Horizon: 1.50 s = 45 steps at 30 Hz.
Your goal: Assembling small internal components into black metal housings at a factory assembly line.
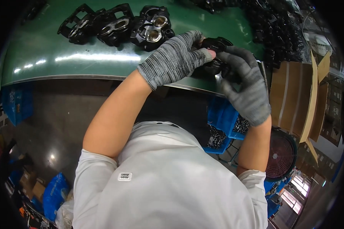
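Patch [125,176] on pale shirt [160,198]: small, white, dark blocky lettering. Boxes [334,91] at far right bear pale labels, too small to read. Worktop [95,65] green, glossy, light glare near its metal front edge. Three black castings [152,28] with bright metal bores stand along the left half; more dark parts [281,34] heap at upper right. Black part [218,45] is above the worktop's front edge, between both gloved hands. Left hand [174,59] pinches it, bare thumb tip pressed against it; right hand [246,82] has fingers bent against its right side, firmness of grip impossible to tell. Room: open carton [290,95] right, round fan [278,156] below; blue bins [222,112] under the bench; grey floor [61,129], blue sack [55,195] lower left.
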{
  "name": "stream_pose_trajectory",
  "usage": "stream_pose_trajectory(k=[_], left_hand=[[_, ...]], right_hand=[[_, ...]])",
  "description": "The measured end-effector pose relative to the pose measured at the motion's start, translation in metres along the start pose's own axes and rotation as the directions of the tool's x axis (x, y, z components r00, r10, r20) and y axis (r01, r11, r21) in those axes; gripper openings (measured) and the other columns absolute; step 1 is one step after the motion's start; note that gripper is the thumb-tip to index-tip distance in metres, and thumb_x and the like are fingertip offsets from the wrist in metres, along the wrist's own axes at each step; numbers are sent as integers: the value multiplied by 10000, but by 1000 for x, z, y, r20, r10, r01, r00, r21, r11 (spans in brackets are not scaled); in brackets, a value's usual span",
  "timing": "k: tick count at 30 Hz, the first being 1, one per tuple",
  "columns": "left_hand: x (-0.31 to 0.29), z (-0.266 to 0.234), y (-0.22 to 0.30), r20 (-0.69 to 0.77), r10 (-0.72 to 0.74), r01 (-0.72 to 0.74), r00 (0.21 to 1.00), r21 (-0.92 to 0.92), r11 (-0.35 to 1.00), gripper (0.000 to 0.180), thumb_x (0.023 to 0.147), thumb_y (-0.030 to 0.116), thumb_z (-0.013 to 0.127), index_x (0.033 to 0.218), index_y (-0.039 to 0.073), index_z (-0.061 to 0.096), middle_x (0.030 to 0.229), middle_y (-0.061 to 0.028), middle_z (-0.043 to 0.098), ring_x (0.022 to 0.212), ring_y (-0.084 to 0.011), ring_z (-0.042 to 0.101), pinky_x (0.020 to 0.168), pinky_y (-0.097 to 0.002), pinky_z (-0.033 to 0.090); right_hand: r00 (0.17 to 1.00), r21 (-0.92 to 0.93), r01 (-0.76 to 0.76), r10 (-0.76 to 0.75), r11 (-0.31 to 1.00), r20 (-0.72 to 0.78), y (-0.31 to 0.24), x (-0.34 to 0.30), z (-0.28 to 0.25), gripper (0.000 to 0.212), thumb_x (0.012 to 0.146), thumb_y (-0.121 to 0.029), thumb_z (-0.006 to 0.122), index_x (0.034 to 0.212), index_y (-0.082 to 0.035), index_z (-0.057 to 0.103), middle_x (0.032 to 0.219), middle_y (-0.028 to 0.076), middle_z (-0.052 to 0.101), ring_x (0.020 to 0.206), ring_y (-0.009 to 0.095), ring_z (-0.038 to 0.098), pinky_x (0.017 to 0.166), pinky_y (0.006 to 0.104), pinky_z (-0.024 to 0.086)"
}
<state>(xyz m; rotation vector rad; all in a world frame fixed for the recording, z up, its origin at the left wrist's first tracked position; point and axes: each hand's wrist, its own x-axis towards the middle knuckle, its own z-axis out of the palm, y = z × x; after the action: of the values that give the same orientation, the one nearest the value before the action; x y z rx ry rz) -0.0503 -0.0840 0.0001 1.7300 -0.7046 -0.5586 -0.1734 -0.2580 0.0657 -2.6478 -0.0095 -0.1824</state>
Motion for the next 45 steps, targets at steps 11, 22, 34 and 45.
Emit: stream_pose_trajectory(k=[11,22,34,45], left_hand=[[-2,-6,-11,251,-168,287,953,-578,764,662,935,734,552,1011,88,673,596,-9,573,525,-74,539,480,-232,382],[-7,-19,12,301,-202,317,932,-405,858,606,956,609,636,1196,52,642,618,-3,602,521,-76,567,506,-246,425],[-7,-6,-4,184,-91,139,979,-266,954,673,956,492,699,1387,0,542,635,-38,628,579,-101,615,602,-279,495],[-9,-3,-5,144,-106,147,984,-320,936,694,951,509,698,1383,-11,542,658,-45,636,581,-104,619,596,-275,504]], right_hand=[[961,-176,236,-257,956,-107,-29,29,27,298,757,-46,750,1052,-88,739,1351,131,569,1281,323,543,1069,461,469],[926,207,46,36,977,-375,-21,19,-32,138,914,-54,690,1042,-79,735,1256,119,652,1057,238,653,879,324,546],[903,51,-266,230,963,362,-15,38,-36,210,983,-137,641,1152,-20,685,886,44,714,775,122,647,719,279,523],[895,89,-327,279,941,347,-17,41,-33,294,924,-203,733,1170,-44,703,896,82,715,792,157,677,753,324,549]])
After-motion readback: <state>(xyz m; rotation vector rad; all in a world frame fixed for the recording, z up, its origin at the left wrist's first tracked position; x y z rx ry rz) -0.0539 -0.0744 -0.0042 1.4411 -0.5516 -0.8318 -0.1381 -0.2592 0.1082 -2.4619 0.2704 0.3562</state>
